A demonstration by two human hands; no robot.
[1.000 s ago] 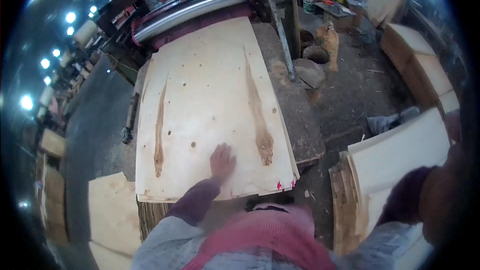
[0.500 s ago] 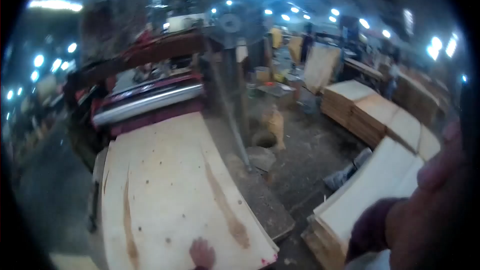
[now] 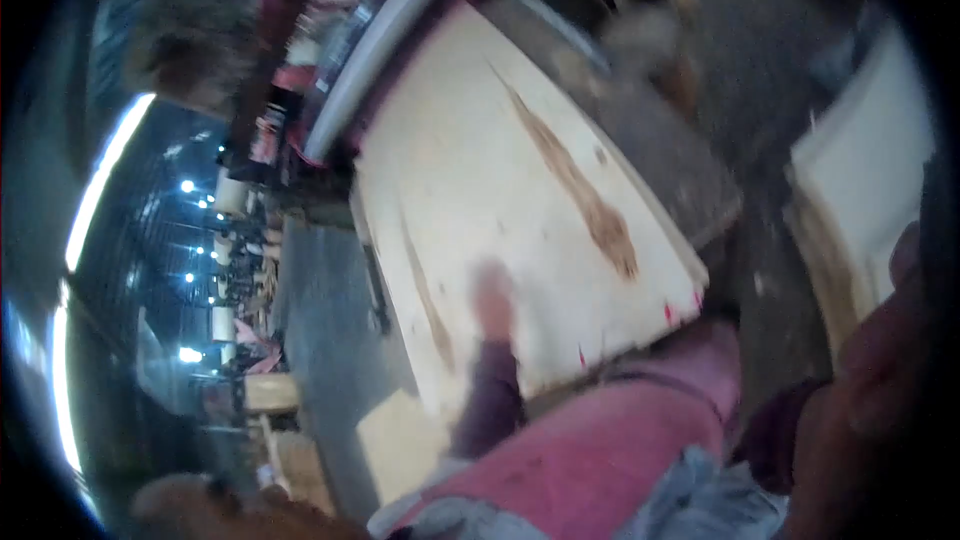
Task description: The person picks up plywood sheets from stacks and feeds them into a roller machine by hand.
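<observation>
A pale wood veneer sheet (image 3: 500, 190) with brown streaks lies on top of a stack in front of me. My left hand (image 3: 493, 300), blurred by motion, is over its near half, between two streaks, with its fingers stretched out and nothing in them. Pink marks dot the sheet's near edge. At the right border, my right hand (image 3: 875, 370) is raised very close to the camera; its fingers are mostly dark and cut off, so any hold is hidden. Pink cloth (image 3: 610, 430) covers my body below the sheet.
A machine with a long metal roller (image 3: 370, 60) stands at the sheet's far end. More pale sheets (image 3: 870, 150) are stacked on the right. A dark board (image 3: 670, 170) lies beside the veneer. Grey floor (image 3: 325, 290) runs along the left, with a pale panel (image 3: 400, 445) lower down.
The view has swung and tilted, bringing my pink clothing and the left side of the hall into sight. My left hand stays over about the same part of the sheet; my right remains raised.
</observation>
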